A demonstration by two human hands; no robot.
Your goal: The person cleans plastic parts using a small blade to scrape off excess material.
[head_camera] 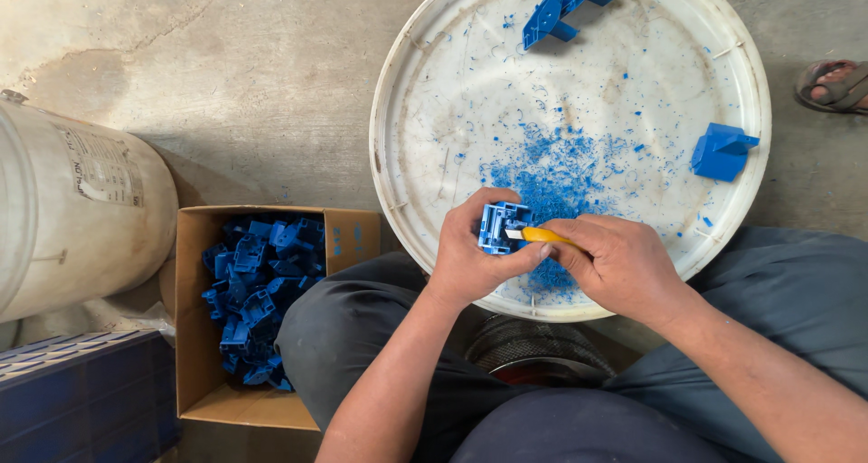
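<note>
Fingers (470,214) of the left hand (470,255) wrap a small blue plastic part (500,226), holding it just above the near rim of the round white lid (425,92). Over that same rim the right hand (624,264) grips a yellow-handled knife (541,236), its long axis running leftward, blade tip touching the part's right side. Blue shavings (551,169) lie on the lid beyond the part; a cardboard box (194,318) of similar parts sits left of the lid.

Bare concrete floor (271,83) — bearing a round white plastic lid (434,92), an open cardboard box (194,336) of blue plastic parts, a pale drum (72,219) and dark blue crates (81,391).
</note>
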